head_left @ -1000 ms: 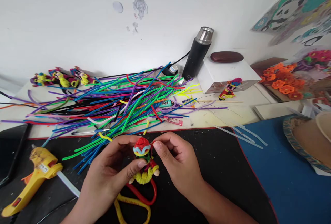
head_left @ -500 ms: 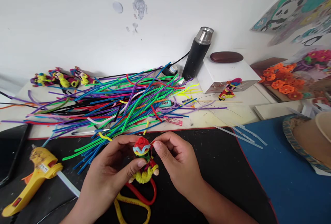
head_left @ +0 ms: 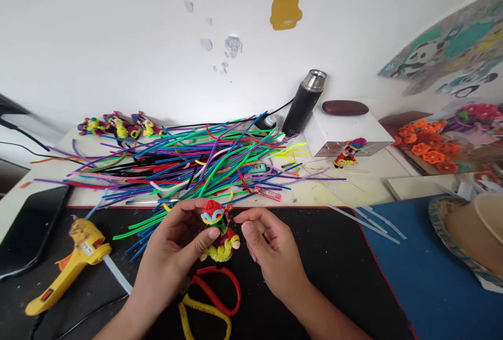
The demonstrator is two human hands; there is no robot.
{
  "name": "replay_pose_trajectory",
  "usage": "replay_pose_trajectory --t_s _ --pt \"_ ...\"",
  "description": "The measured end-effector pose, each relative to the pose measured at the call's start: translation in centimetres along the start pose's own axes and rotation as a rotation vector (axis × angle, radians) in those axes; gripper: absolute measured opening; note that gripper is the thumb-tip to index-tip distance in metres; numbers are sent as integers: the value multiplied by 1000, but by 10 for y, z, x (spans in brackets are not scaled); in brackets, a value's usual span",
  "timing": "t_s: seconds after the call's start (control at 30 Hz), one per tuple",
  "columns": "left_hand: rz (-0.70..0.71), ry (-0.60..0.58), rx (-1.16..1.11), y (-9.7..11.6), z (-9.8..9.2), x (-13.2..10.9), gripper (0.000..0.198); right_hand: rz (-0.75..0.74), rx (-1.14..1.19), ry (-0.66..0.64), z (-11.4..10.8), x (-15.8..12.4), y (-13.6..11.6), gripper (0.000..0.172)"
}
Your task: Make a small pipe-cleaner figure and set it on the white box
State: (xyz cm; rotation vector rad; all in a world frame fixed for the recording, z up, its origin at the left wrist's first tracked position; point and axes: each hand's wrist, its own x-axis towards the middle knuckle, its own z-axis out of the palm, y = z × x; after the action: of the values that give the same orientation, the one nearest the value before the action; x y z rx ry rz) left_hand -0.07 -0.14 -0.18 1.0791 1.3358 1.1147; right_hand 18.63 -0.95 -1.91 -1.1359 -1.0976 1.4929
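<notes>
My left hand (head_left: 173, 248) is closed around a small pipe-cleaner doll (head_left: 220, 245), thumb in front and fingers behind it. The doll stands roughly upright, with a red and light-blue hat, a dark red body and a yellow skirt-like base. A small red loop sticks out at the right of its hat. Just right of the doll, my right hand (head_left: 271, 251) is apart from it, index finger and thumb loosely parted with nothing visible between them. Below the doll lie scissors (head_left: 220, 290) with red and yellow handles, their blades partly hidden by my left hand.
A yellow glue gun (head_left: 78, 261) and a black phone (head_left: 35, 230) lie at the left. Colourful pipe cleaners (head_left: 196, 156) spread along the back. Several finished dolls (head_left: 118, 125), a black thermos (head_left: 304, 101), a white box (head_left: 353, 125) and clear glue sticks (head_left: 369, 225) are around.
My right fingers have come away from the doll's hat, where the red loop now shows. The view has tilted up slightly. My left hand keeps its hold on the doll.
</notes>
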Motion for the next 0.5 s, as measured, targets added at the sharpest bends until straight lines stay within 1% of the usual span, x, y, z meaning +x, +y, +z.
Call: replay_pose_trajectory --t_s 0.13,0.27,0.5 --pt "29 20 -64 -3 -1 1 36 -3 -43 -61 4 0 3 42" --pt "60 38 -69 -3 0 1 38 -23 -125 -71 6 1 6 41" --pt "74 40 -64 0 4 1 41 -30 -152 -68 6 1 8 40"
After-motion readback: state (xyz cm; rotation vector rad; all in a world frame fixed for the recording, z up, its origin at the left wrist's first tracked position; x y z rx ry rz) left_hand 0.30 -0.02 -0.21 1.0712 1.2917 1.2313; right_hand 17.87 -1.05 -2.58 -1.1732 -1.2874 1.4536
